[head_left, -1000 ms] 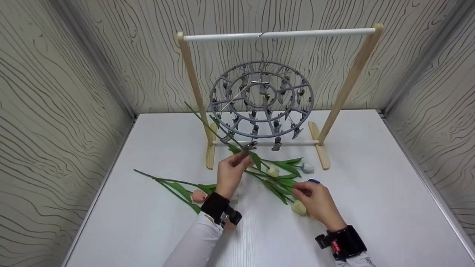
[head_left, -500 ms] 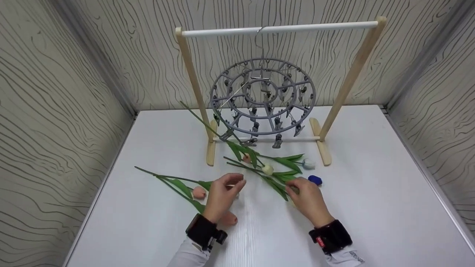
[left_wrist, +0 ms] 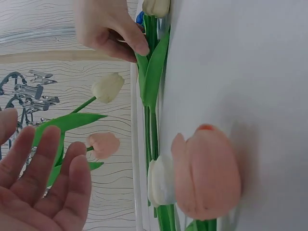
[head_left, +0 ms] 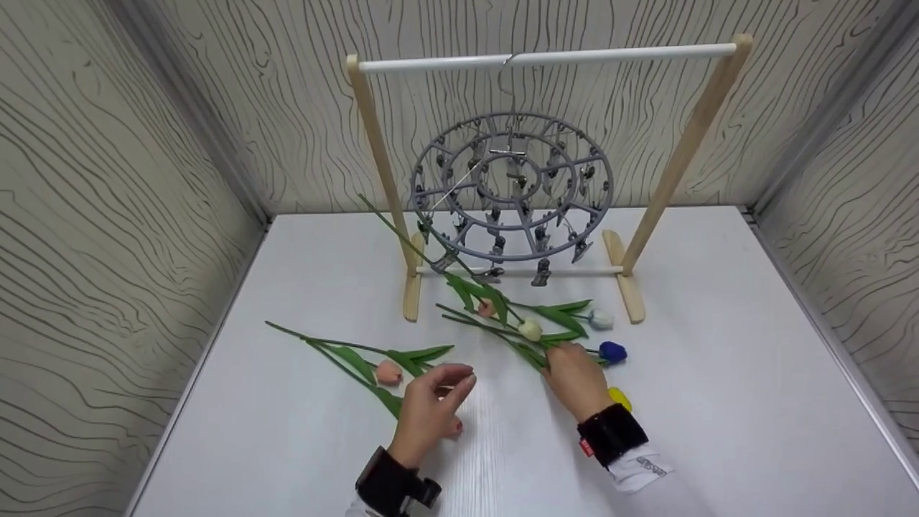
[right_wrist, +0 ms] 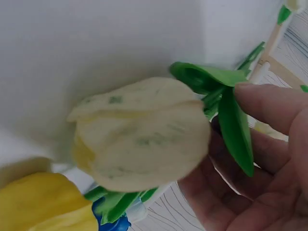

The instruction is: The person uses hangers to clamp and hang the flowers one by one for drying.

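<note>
We record: left hand point(head_left: 428, 411) withdrawn and loosely spread, leaving two tulips point(head_left: 530, 329) clipped to the round clip hanger point(head_left: 508, 152); right hand point(head_left: 576, 378) now pinching another, a cream tulip point(right_wrist: 139, 137).

I could read nothing: the small red tag point(head_left: 586, 448) on my black right wristband point(head_left: 616, 434) and dark print point(head_left: 652, 465) on my white fabric sleeve point(head_left: 630, 480) were blurred.

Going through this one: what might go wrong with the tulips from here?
The right hand pinches the cream tulip by its leaves, close to the yellow tulip and blue tulip; lifting it may drag those along. The hanging tulips are held by clips on the ring, so a knock could shake them loose. The left hand hovers near a pink tulip and might brush it.
</note>
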`<state>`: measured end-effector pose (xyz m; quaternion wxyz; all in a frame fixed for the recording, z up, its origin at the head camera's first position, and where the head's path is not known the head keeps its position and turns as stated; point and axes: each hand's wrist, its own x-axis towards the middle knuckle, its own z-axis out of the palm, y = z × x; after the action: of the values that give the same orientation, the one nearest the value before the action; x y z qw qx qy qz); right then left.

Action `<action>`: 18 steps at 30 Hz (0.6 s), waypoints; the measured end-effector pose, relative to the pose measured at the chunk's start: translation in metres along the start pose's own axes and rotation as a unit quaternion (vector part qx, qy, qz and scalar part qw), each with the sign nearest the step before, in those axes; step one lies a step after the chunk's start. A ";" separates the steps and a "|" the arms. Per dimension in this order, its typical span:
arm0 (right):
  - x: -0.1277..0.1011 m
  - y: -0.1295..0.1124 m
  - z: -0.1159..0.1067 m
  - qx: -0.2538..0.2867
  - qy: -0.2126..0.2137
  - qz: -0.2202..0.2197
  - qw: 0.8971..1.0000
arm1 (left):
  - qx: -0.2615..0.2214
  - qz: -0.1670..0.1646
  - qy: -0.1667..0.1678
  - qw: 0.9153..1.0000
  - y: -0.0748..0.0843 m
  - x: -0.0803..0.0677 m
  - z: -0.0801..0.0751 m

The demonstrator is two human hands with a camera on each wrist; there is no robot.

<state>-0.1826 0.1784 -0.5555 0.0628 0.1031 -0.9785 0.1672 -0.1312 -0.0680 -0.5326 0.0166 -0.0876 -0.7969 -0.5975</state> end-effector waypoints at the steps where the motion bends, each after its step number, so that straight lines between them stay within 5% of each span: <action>1: 0.000 0.001 0.002 -0.009 0.001 -0.002 1.000 | -0.005 -0.006 -0.002 1.000 0.000 -0.002 0.001; 18: -0.019 0.006 -0.002 -0.005 -0.021 0.021 1.000 | -0.026 -0.040 -0.007 0.999 -0.008 -0.014 0.012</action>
<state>-0.1655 0.1883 -0.5590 0.0394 0.0854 -0.9825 0.1610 -0.1175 -0.0605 -0.5456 -0.0149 -0.0600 -0.7839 -0.6178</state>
